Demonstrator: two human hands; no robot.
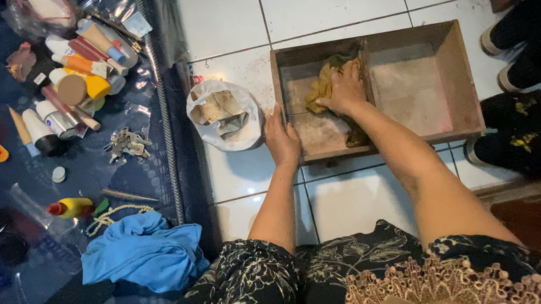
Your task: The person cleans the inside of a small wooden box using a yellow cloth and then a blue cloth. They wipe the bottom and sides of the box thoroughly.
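While your left hand lies flat, steadying the near corner of the wooden drawer on the tiles, your right hand presses the yellow-green rag inside its left compartment, mid-wipe; sweep on toward the dusty right half.

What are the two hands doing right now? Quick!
Left hand: open, fingers resting on the wooden drawer's left front corner.
Right hand: pressed flat on a yellow-green cloth inside the drawer; a closed grip cannot be told.
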